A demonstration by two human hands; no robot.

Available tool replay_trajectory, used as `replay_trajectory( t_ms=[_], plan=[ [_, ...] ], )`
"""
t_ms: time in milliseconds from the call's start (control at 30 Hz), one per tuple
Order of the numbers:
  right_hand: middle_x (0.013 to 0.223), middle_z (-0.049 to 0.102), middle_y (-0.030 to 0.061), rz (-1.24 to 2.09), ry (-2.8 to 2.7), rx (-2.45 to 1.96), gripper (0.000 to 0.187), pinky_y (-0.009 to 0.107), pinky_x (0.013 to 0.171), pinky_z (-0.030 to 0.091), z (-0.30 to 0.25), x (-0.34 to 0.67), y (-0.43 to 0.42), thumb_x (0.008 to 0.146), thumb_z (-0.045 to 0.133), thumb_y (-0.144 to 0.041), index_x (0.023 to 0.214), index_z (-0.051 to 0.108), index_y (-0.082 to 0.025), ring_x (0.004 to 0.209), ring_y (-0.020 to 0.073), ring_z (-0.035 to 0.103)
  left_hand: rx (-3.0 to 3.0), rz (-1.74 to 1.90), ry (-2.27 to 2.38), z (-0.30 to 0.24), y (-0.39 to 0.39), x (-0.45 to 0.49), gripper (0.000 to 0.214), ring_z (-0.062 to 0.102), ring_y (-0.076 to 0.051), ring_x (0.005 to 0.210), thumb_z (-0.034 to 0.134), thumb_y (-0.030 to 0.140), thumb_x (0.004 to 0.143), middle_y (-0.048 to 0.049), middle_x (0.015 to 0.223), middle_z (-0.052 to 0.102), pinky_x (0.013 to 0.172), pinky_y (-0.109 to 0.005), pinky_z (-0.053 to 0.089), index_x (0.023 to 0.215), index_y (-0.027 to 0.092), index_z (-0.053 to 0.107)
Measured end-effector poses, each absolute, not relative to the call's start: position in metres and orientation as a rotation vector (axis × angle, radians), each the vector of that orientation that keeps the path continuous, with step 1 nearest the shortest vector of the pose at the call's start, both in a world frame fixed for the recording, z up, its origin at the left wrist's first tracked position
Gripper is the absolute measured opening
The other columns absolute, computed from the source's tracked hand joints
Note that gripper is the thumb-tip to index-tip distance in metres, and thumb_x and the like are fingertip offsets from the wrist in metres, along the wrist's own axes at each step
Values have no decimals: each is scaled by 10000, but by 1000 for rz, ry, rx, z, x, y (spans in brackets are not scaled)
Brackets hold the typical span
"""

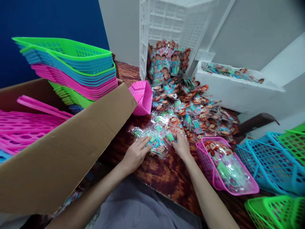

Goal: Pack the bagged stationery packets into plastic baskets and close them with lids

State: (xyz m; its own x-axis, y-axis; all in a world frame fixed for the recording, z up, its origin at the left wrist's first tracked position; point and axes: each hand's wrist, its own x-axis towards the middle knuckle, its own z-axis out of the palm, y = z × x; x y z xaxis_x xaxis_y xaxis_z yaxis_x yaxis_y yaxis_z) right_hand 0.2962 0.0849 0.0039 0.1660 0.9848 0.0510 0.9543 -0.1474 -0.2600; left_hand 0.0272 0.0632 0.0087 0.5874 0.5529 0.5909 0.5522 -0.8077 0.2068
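Observation:
Small clear plastic packets (156, 141), each with a printed cartoon figure and green and blue pieces inside, lie loose near the front of the dark wood-patterned table (164, 173). My left hand (137, 152) rests at their left side, fingers stretched out over the closest ones. On their right, my right hand (181, 147) touches packets with its fingertips, thumb apart from the fingers. Neither hand seems to grip a packet, though the right fingertips are partly lost among them. Right of my right forearm stands a pink basket (206, 165) filled with similar packets.
A large packet heap (202, 111) spreads back to a tipped white crate (164, 19). Left is a cardboard box (95, 140) with stacked coloured baskets (78, 66); pink baskets (145, 98) lie beyond its corner. Blue baskets (269, 162) and a green basket (274, 210) stand right, below a white foam box (224, 86).

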Motion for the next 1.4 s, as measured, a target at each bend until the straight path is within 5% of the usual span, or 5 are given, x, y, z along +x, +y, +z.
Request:
replay_trajectory(
  t_ms=[267, 667, 1033, 1233, 1400],
  plan=[
    [1080, 659, 89, 285, -1965, -2186, 291, 299, 771, 408, 22, 290, 38, 877, 522, -163, 1164, 556, -200, 977, 243, 632, 2162, 1077, 1180, 29, 56, -4, 181, 688, -179, 905, 510, 206, 981, -59, 983, 733, 803, -263, 521, 999, 183, 688],
    [1112, 705, 72, 713, -1678, -1962, 792, 364, 867, 467, 12, 302, 4, 807, 576, -250, 1537, 270, -261, 1007, 273, 673, 1963, 533, 1187, -2, 46, -22, 162, 632, -179, 811, 610, 319, 879, -10, 867, 695, 707, -240, 430, 876, 181, 694],
    [1059, 711, 60, 1107, -1503, -1709, 362, 371, 921, 463, -6, 318, -5, 707, 621, -324, 1049, 595, -206, 989, 248, 656, 2288, 248, 1169, 13, 50, -12, 128, 566, -235, 1039, 669, 172, 823, -53, 1087, 636, 871, -308, 404, 945, 206, 654],
    [1146, 693, 48, 979, -1728, -1797, 394, 380, 937, 425, 9, 310, -9, 746, 560, -287, 1132, 622, -237, 1071, 262, 630, 2525, 84, 1331, 25, 63, -3, 557, 500, -305, 1116, 784, 246, 742, -110, 1211, 563, 962, -440, 382, 1233, 189, 528],
    [1102, 696, 52, 891, -1694, -1852, 337, 371, 898, 436, 13, 311, -10, 766, 567, -309, 1087, 628, -227, 1009, 256, 637, 2540, 13, 1243, 32, 53, 1, 176, 545, -253, 978, 682, 179, 800, -63, 1010, 593, 876, -370, 411, 937, 186, 573]
  ],
)
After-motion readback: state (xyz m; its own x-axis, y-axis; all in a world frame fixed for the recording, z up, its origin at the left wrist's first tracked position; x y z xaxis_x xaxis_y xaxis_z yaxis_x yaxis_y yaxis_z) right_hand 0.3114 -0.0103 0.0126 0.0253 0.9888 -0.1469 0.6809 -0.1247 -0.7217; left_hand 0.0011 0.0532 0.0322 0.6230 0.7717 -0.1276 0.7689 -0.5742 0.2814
